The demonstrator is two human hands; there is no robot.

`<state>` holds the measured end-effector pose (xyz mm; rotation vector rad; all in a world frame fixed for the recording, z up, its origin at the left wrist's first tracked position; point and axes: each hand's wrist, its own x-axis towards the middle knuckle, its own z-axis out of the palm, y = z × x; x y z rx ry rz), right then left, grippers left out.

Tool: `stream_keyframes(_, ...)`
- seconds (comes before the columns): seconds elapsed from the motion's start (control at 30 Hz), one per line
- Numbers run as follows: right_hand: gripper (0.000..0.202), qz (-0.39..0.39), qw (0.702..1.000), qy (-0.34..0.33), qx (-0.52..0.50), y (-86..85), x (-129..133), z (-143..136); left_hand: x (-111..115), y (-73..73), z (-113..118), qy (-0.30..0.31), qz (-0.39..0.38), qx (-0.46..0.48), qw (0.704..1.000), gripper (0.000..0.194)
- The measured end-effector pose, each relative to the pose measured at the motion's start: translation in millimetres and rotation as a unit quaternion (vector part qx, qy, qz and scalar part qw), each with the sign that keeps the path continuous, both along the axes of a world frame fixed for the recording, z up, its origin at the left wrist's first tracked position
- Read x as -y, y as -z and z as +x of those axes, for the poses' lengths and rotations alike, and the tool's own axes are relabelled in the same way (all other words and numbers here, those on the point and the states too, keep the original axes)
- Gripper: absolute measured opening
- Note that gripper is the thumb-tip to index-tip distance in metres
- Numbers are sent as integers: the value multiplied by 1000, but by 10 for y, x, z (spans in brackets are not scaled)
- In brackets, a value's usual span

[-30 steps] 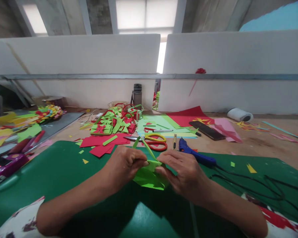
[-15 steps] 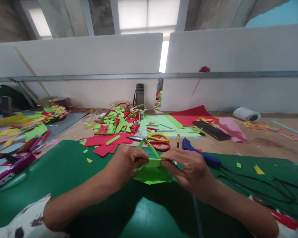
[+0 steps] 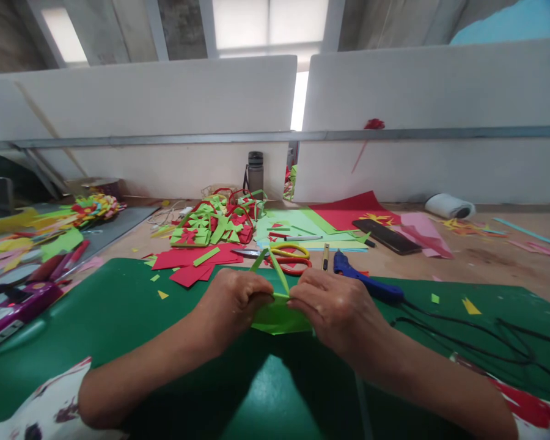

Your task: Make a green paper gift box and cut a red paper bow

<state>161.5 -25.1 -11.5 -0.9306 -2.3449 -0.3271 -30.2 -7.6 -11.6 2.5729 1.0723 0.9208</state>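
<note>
Between my two hands is a bright green paper bag [image 3: 280, 319] with a thin folded strip handle [image 3: 282, 274] rising in a point from its top edge. My left hand [image 3: 231, 305] pinches the left end of that edge. On the right, my right hand [image 3: 341, 311] pinches the edge by the foot of the strip, its fingers covering the bag's right side. Just beyond the hands lie scissors [image 3: 293, 263] with yellow and red handles, a small cutter [image 3: 326, 256] and a blue glue gun [image 3: 366, 282].
A green mat [image 3: 132, 305] covers the near table. Red paper pieces [image 3: 183, 260], a pile of green and red paper bags [image 3: 211, 223], a bottle [image 3: 255, 174] and a phone [image 3: 387, 236] lie beyond. A purple device [image 3: 22, 311] sits left; a black cable [image 3: 462, 339] runs right.
My right hand has shifted left along the bag's top edge, closer to my left hand, and its fingers have curled in more. My left hand keeps its pinch.
</note>
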Motion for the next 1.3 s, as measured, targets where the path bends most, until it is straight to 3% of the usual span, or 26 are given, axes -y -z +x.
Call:
stream_keyframes(0.3,31,21,1000,9,6,26,-32,-26,-13,78,14,3,31,25,999,19)
stream_keyframes(0.53,27,10,1000,-23,11,36,-45,-17,-3,50,48,18,12,11,1000,18)
stream_keyframes(0.77,27,29,999,-13,12,40,-35,-18,-5,67,39,-4,24,-23,999,19)
stream_keyframes(0.93,32,48,999,-6,7,31,-36,-12,0,64,38,25,2,-27,999,19)
stream_keyframes(1.07,34,42,999,4,1,56,-65,5,-26,85,29,13,3,-12,1000,22)
stream_keyframes(1.3,20,59,998,-12,-10,58,-81,10,-29,94,35,-1,14,-12,1000,19)
